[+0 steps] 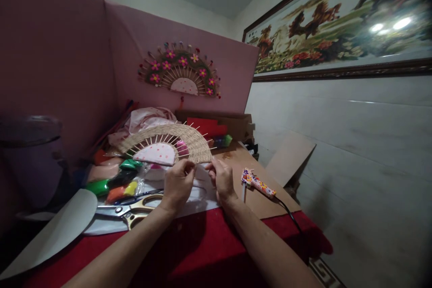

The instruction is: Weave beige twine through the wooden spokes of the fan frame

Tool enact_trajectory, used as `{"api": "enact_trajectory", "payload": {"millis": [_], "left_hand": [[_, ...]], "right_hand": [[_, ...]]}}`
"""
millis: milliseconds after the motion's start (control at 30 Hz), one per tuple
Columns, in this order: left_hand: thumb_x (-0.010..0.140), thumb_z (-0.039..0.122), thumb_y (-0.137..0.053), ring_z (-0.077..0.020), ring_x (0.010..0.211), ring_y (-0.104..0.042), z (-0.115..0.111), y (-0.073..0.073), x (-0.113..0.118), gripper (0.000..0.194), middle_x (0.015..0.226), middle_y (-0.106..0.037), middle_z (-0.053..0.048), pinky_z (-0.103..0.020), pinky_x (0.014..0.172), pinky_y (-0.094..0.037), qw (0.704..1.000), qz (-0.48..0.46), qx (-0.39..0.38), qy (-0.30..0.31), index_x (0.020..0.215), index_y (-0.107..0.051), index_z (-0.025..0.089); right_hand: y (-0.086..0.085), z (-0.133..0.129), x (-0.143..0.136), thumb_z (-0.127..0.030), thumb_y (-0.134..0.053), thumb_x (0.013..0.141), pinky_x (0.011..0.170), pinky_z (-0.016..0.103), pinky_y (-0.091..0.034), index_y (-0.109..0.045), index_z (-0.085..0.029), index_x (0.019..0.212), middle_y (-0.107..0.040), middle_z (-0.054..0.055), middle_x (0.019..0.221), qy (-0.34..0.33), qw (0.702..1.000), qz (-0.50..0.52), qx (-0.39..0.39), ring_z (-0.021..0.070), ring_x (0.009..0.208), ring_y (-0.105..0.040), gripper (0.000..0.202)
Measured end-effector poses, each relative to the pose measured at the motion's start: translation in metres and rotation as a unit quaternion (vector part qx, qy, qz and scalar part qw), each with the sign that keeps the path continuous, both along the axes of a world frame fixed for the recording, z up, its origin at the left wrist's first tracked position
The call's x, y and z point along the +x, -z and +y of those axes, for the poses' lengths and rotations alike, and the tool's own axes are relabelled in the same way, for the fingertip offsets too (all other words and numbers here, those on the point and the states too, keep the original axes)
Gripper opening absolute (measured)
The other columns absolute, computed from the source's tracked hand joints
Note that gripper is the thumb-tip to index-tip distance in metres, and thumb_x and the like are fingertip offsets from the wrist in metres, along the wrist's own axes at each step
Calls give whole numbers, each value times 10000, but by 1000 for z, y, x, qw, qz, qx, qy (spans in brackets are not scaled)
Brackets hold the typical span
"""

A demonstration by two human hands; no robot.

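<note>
A half-round woven fan point(197, 142) of tan cord and thin sticks is held up in front of me, its straight edge downward. At its inner middle sits a pale half-circle panel point(155, 153) with pink spots. My left hand point(178, 185) is closed in a pinch at the lower edge of the woven band. At the band's lower right corner, my right hand point(221, 178) is closed too, thumb and fingertips together against the edge. Bare stick ends poke out past the outer rim on the upper right. The fingertips' exact contact is partly hidden.
Large scissors point(130, 210) lie left, beside bagged coloured clay point(116, 184) and a grey-white curved sheet point(57, 234). A flower-patterned glue gun point(258, 183) with a black cord rests on brown board point(270, 204) at right. A decorated fan point(184, 69) hangs on the pink panel behind.
</note>
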State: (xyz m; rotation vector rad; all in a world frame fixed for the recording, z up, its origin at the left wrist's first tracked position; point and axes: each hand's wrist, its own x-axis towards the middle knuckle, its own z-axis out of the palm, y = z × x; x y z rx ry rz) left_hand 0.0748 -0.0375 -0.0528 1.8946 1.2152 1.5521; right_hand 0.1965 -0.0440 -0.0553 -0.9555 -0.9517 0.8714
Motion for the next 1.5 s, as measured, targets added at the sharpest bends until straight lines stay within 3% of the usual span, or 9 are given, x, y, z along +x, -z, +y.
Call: {"api": "enact_trajectory", "payload": {"millis": [100, 233, 433, 933, 1500], "left_hand": [[734, 134, -540, -151, 689, -543, 5, -1, -4, 131, 868, -569, -54, -286, 653, -434, 982, 86, 150, -74, 859, -566, 166], [755, 161, -556, -154, 671, -544, 13, 3, -8, 177, 878, -574, -57, -281, 635, -437, 971, 128, 183, -79, 930, -534, 168], [763, 255, -595, -122, 578, -524, 17, 6, -7, 148, 767, -590, -24, -250, 585, -419, 973, 134, 185, -36, 867, -546, 162], [754, 243, -582, -120, 569, -549, 12, 0, -4, 97, 703, -623, -17, -239, 564, -426, 985, 82, 149, -26, 804, -604, 163], [755, 231, -570, -110, 543, -559, 8, -6, -5, 114, 664, -650, -20, -224, 540, -431, 992, 47, 112, -23, 781, -643, 147]], "right_hand": [[0, -1, 0, -423, -494, 772, 364, 211, -137, -553, -144, 539, -318, -80, 333, 1, 1000, -6, 7, 36, 312, -210, 368], [0, -1, 0, -420, -491, 776, 369, 211, -141, -552, -144, 532, -313, -80, 335, -3, 1000, -6, 11, 36, 316, -211, 373], [-1, -2, 0, -458, -472, 779, 372, 219, -146, -557, -146, 537, -308, -78, 327, -11, 1000, -12, 14, 42, 320, -202, 404], [-1, -3, 0, -441, -508, 750, 369, 211, -181, -571, -144, 533, -326, -73, 331, -7, 1000, -11, 19, 43, 322, -218, 373], [-1, -4, 0, -497, -506, 753, 353, 206, -126, -546, -149, 538, -322, -75, 335, -7, 1000, -5, 9, 36, 307, -214, 411]]}}
